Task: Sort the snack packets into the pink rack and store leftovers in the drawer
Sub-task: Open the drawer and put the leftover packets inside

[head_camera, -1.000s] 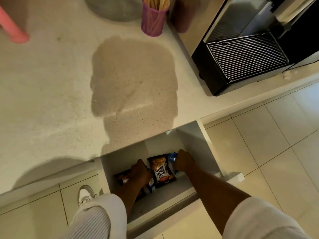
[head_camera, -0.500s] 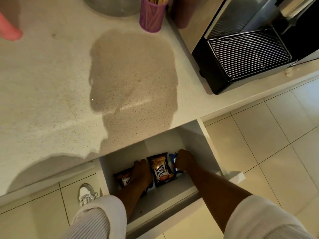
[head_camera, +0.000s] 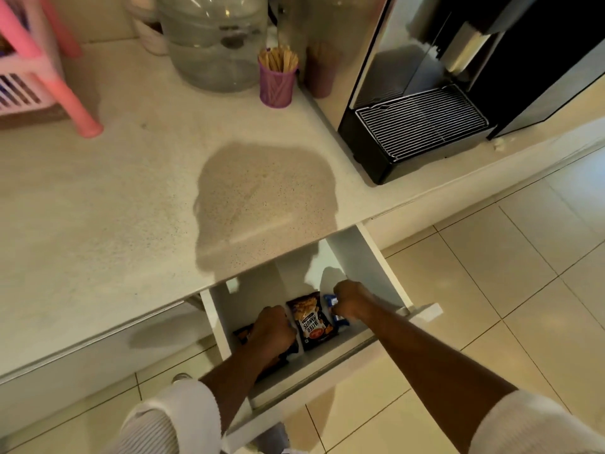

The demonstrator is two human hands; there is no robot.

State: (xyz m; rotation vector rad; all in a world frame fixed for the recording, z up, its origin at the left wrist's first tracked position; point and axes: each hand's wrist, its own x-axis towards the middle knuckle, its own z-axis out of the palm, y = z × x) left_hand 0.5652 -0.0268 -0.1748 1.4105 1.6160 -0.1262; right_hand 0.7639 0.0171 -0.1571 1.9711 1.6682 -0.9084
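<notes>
Both hands in drawer (head_camera: 366, 247): left hand (head_camera: 273, 329) grips dark packet (head_camera: 240, 334), right hand (head_camera: 352, 303) grips blue packet (head_camera: 330, 300), peanut packet (head_camera: 311, 321) upright between.

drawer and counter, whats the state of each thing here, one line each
drawer: pulled open
salted peanuts packet: lying flat in the drawer, between the hands
blue packet: in the drawer, under the right hand
dark packet: mostly covered by the left hand
left hand: fingers curled on the dark packet
right hand: fingers closed on the blue packet
purple cup: upright, full of wooden sticks
</notes>
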